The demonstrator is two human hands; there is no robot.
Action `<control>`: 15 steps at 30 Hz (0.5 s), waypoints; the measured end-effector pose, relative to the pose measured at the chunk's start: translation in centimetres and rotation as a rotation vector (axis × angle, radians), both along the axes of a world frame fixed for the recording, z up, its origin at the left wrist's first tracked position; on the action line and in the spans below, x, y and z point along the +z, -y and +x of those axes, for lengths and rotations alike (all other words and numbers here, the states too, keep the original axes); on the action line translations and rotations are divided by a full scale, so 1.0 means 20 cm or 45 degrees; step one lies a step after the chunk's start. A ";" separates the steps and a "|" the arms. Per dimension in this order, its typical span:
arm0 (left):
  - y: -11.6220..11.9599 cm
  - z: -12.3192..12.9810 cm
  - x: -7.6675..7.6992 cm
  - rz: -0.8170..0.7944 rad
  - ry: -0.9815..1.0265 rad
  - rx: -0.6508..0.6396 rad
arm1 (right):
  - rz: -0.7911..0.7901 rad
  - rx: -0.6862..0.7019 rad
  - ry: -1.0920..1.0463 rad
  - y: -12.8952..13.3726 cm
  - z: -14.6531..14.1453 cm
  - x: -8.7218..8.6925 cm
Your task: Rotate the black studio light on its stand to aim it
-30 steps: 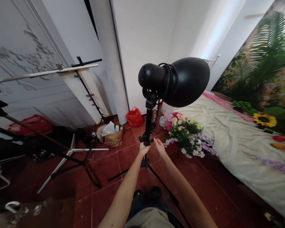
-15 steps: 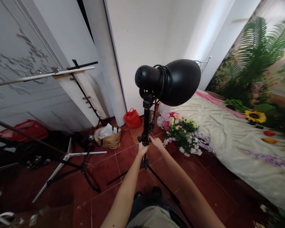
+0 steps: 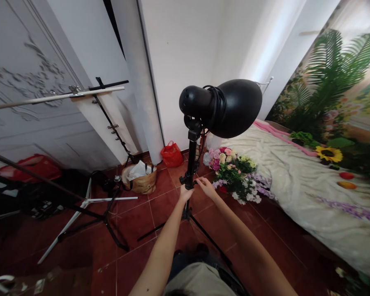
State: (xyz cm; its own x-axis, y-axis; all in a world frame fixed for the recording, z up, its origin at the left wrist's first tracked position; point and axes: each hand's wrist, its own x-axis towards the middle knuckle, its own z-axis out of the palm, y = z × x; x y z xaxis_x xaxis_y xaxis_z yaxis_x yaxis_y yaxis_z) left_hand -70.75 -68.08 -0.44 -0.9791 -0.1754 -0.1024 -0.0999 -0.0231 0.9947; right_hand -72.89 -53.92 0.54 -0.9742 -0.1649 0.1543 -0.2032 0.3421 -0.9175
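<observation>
A black studio lamp [image 3: 234, 107] with a coiled cable round its body stands in front of me on a black stand [image 3: 191, 158] with spread legs. My left hand [image 3: 186, 193] is wrapped round the stand's pole, just below a black collar with knobs. At the right side of that collar, my right hand [image 3: 206, 187] has its fingertips at a small knob, the thumb and fingers close together. The lamp head points to the right, above a bunch of artificial flowers [image 3: 234, 172].
A bed-like surface with a cream blanket [image 3: 283, 164] lies right, bearing a sunflower [image 3: 329, 154]. Left are a basket [image 3: 144, 183], a red bag [image 3: 172, 154], a white-legged stand [image 3: 86, 202] and a crossbar [image 3: 92, 93]. Red floor tiles [image 3: 135, 230] lie below.
The lamp head appears slightly farther right and lower in view. My right hand has shifted a little to the right, its fingers lifted somewhat from the pole. My left hand stays on the pole.
</observation>
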 end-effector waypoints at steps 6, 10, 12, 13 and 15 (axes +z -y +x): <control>0.00 0.00 0.00 0.035 -0.020 0.005 | 0.045 0.169 -0.137 -0.07 0.04 -0.08; 0.00 -0.02 -0.01 0.041 -0.037 -0.004 | -0.076 0.141 -0.109 -0.04 0.05 -0.13; 0.00 -0.03 -0.02 0.051 -0.056 -0.007 | -0.140 0.156 -0.053 -0.02 0.05 -0.15; 0.00 -0.03 -0.02 0.049 -0.060 -0.004 | -0.162 0.165 -0.024 -0.02 0.04 -0.16; 0.00 -0.04 -0.02 0.031 -0.052 0.001 | -0.179 0.169 0.018 -0.01 0.04 -0.18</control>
